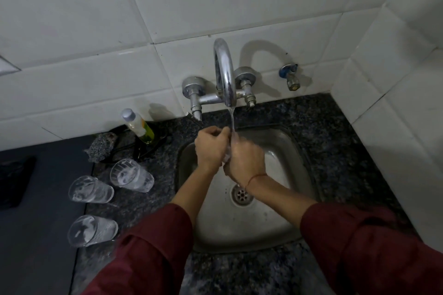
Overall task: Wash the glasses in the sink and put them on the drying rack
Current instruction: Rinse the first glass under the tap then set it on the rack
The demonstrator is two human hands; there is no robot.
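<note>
Both hands meet under the running tap (pixel 224 72), above the steel sink (pixel 287 151). My left hand (pixel 208 148) and my right hand (pixel 242 158) curl around a clear glass (pixel 227 154), which shows only as a wet, translucent sliver between them. A thin water stream (pixel 231 117) falls onto it. Three more clear glasses stand on the dark granite counter left of the sink, with foam on them: one nearest the sink (pixel 131 176), one further left (pixel 90 189), and one closer to me (pixel 92 230).
A soap bottle (pixel 139 126) leans against the tiled wall beside a steel scrubber (pixel 102 147). The drain (pixel 241 195) sits in the sink floor below my wrists. A dark flat object (pixel 14 182) lies at the far left. White tiled walls close in behind and at right.
</note>
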